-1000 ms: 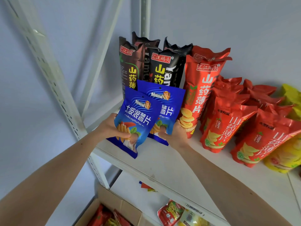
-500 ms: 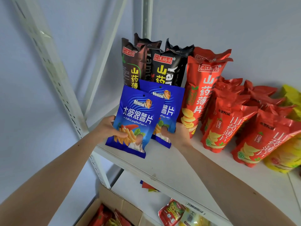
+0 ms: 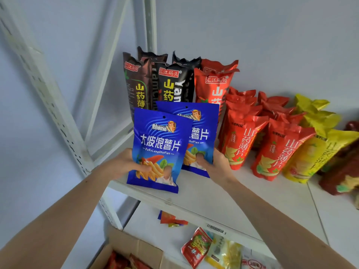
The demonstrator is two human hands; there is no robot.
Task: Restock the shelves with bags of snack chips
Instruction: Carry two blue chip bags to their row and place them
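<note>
Blue bags fill both my hands: my left hand [image 3: 126,165] pinches the front bag [image 3: 159,150] by its lower edge, my right hand [image 3: 211,164] pinches the rear bag [image 3: 198,133]. I hold both upright over the white shelf [image 3: 223,195], just before the dark tall bags [image 3: 155,82], probably to stand them as a front row.

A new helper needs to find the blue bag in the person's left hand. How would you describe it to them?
Start at the white shelf, near its left end, in front of the tall dark bags. Two matching blue bags stand there, overlapping. The front blue bag is the nearer, left one, held by the left hand; its printed front shows in full, while it half covers its twin.
</note>
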